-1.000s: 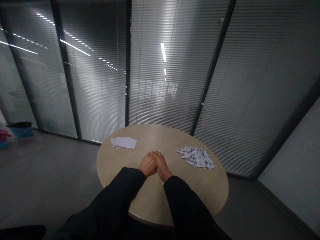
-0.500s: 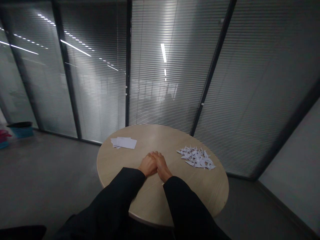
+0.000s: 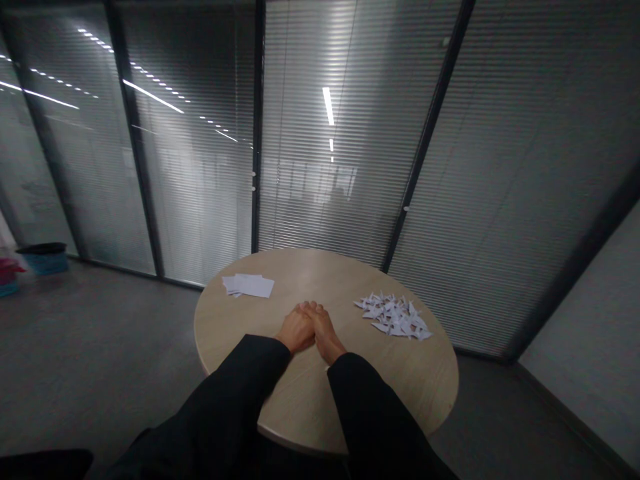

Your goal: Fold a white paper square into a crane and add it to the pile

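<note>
On my feed both arms are covered by long black sleeves, the left sleeve (image 3: 240, 380) and the right sleeve (image 3: 370, 407), in plain, matte, loose-fitting cloth that creases softly along its length. Each sleeve ends at the wrist in a simple edge, and the left hand (image 3: 297, 330) and right hand (image 3: 326, 332) come out bare. The dim light hides any seams or finer detail.

One round wooden counter (image 3: 240, 327). Two hands: left hand (image 3: 296, 331), right hand (image 3: 325, 331). Two black sleeves (image 3: 235, 387). One loose stack of white paper sheets (image 3: 249, 285), sheets too overlapped to count. One heap of small folded paper pieces (image 3: 393, 315), too many to count. One blue bin (image 3: 43, 259).
</note>
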`<state>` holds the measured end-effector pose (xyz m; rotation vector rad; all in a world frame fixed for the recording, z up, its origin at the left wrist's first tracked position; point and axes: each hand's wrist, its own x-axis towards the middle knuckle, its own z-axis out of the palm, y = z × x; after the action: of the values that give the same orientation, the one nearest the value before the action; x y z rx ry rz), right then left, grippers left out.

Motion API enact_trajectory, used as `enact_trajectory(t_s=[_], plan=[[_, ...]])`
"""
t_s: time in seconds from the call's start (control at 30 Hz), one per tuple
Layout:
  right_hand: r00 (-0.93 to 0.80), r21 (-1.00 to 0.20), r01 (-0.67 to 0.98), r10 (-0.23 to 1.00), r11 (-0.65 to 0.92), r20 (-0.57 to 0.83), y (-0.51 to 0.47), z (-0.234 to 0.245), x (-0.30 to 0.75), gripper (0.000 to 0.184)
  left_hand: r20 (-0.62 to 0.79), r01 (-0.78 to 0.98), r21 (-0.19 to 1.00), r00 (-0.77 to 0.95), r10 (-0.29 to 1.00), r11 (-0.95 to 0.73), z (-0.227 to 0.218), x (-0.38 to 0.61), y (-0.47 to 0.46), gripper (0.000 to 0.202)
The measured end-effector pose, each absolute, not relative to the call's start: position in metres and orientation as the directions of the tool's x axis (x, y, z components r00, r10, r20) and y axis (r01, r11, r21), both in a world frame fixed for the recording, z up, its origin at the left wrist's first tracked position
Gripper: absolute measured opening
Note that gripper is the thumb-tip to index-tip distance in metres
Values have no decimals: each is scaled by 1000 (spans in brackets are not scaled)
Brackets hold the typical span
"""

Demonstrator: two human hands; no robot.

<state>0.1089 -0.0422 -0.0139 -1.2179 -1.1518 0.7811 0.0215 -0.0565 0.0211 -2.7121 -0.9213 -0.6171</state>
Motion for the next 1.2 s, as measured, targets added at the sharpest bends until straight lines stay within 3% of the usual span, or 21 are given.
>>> enact_trajectory(t_s=[0.2, 0.3, 0.47, 0.6, 0.8, 1.2], plan=[[232, -947, 236, 934, 218, 273, -55, 2, 111, 35, 450, 675, -47, 672, 588, -736, 21, 22, -53, 37], [216, -890, 379, 910, 254, 352, -61, 6, 115, 41, 437, 728, 13, 612, 659, -685, 15, 18, -47, 45], [57, -609, 722, 849, 329, 526, -64, 6, 129, 42, 422, 847, 92, 443, 791, -523, 4, 2, -31, 40], [105, -368, 927, 896, 69, 432, -63, 1, 141, 44, 507, 875, 62, 387, 770, -480, -4, -6, -22, 49], [174, -189, 973, 955, -130, 241, -61, -4, 149, 48, 474, 873, 90, 387, 791, -480, -12, -3, -21, 53], [187, -184, 970, 969, -156, 163, -59, -10, 149, 55, 508, 857, 93, 397, 764, -507, -11, -4, -20, 51]])
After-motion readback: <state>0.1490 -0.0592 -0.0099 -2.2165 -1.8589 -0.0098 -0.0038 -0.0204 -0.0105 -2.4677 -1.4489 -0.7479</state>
